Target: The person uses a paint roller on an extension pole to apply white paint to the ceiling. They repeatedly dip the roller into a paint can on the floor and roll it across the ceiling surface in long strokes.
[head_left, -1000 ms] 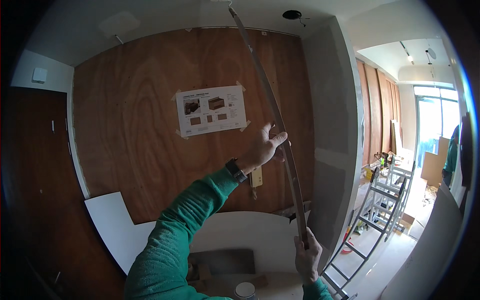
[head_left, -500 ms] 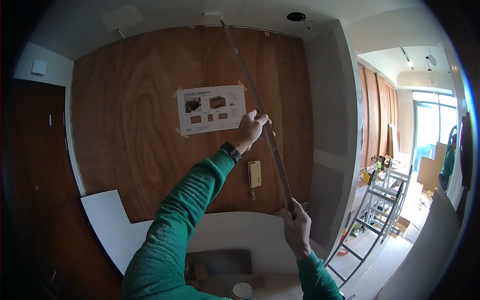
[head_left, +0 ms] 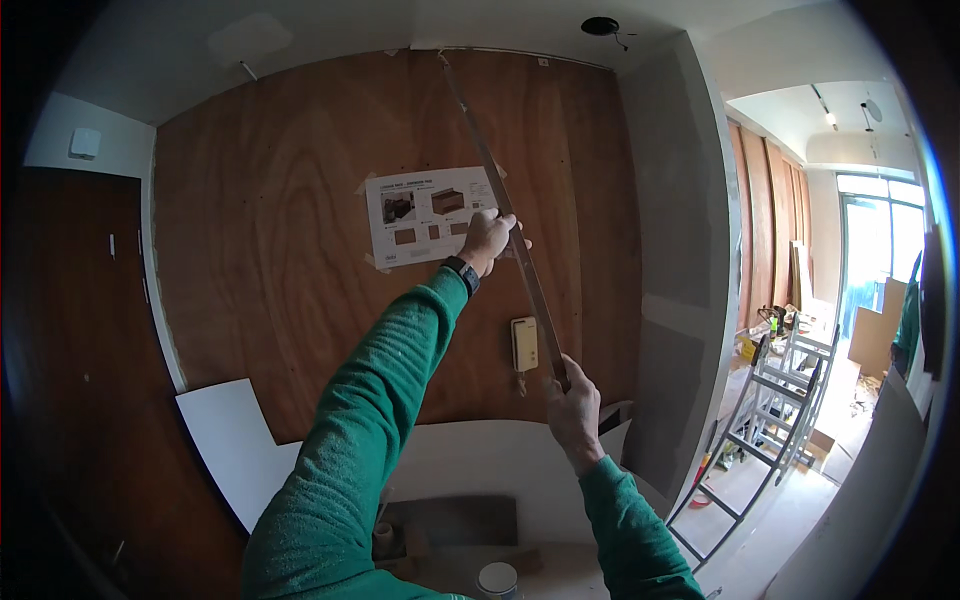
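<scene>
My left hand (head_left: 487,240) is closed around the middle of a long, narrow, flat strip (head_left: 541,305), dull grey-brown like metal. My right hand (head_left: 576,405) grips the same strip at its lower end. The strip slants up and to the left, its far tip near the top edge of a brown plywood wall panel (head_left: 280,250). Behind my left hand, a printed sheet with pictures (head_left: 410,250) is taped to the plywood. A cream intercom handset (head_left: 524,345) hangs close to the strip's lower part.
A dark wooden door (head_left: 75,350) stands at left. White board (head_left: 235,420) leans along the wall's base, with a round white-topped tub (head_left: 497,578) below. At right are a grey partition (head_left: 680,250), a stepladder (head_left: 760,440) and a person's green sleeve (head_left: 908,320). A dark ceiling hole (head_left: 600,26) has loose wires.
Both hands have moved left and slightly up in the picture, with the strip. Its far tip sits a little lower, off the ceiling line. The view has shifted slightly.
</scene>
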Tool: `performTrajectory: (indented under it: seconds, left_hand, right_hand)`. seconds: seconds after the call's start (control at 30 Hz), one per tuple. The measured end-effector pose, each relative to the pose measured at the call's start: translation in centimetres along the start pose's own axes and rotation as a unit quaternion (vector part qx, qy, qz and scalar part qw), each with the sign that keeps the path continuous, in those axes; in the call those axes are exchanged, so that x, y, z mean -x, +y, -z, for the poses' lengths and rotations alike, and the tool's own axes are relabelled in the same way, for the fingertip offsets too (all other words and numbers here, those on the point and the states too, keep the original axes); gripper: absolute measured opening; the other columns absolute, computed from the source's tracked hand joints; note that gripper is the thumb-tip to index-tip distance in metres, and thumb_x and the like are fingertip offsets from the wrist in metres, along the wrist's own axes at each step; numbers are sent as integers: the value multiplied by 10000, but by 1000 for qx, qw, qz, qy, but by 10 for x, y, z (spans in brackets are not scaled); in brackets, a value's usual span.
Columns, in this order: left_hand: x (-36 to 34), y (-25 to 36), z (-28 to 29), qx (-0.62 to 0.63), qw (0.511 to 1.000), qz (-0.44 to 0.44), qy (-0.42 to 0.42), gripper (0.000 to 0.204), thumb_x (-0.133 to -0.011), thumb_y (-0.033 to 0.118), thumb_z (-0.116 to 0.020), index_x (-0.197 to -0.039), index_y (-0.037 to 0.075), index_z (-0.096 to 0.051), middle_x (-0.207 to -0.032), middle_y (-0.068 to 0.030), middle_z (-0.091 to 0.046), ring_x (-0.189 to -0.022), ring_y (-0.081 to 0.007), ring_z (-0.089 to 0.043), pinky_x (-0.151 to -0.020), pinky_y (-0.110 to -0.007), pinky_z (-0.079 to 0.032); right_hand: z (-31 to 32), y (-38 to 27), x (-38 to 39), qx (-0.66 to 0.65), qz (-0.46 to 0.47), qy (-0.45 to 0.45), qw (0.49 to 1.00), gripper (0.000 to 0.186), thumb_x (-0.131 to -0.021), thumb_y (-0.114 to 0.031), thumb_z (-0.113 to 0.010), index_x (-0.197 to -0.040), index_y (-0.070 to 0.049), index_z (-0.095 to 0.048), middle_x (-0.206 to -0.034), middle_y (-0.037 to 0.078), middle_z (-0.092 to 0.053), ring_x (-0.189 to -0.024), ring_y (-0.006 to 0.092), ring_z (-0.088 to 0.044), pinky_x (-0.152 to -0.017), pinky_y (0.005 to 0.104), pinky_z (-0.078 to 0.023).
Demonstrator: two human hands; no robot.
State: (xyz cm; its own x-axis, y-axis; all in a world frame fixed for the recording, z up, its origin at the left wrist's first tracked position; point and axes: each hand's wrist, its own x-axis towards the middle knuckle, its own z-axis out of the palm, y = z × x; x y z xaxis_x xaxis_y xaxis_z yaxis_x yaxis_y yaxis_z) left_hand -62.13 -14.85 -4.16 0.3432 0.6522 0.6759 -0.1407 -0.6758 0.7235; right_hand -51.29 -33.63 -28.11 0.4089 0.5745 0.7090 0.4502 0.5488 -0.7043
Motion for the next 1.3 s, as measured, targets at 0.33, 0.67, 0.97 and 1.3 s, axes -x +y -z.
performTrajectory:
  seconds: [0.33, 0.67, 0.97, 1.3]
  left_hand:
    - [85, 32, -31, -19, 999, 3, -35, 234, -1025, 189, -584, -1118, -26, -588, -948, -145, -707, -781, -243, -752, -630, -370, -662]
    - [177, 58, -71, -118, 990, -40, -65, 346, -1031, 189, -612, -1302, -12, -539, -1042, -69, -679, -843, -128, -710, -565, -254, -627]
    - [245, 90, -98, -151, 982, -61, -100, 506, -1027, 296, -645, -1385, -23, -482, -910, -72, -710, -760, -118, -704, -597, -262, -599]
    - [287, 107, -126, -186, 966, -152, -99, 451, -1023, 293, -654, -1329, -10, -523, -789, -64, -685, -615, -122, -645, -579, -293, -522]
  right_hand:
    - [37, 8, 99, -33, -15, 33, 999, 416, -920, -58, -668, -1333, -33, -628, -888, 104, -668, -784, 167, -628, -739, 327, -524]
    - [74, 20, 183, -14, -41, 57, 997, 424, -889, -36, -683, -1311, -50, -649, -945, 141, -698, -736, 192, -656, -709, 314, -538]
    - [91, 11, 236, -99, 6, 109, 989, 409, -952, -85, -694, -1344, 7, -630, -1055, 98, -710, -891, 180, -636, -812, 341, -538]
    - [106, 18, 264, -122, 53, 148, 980, 411, -938, -63, -709, -1337, 5, -636, -949, 26, -661, -763, 106, -544, -674, 277, -486]
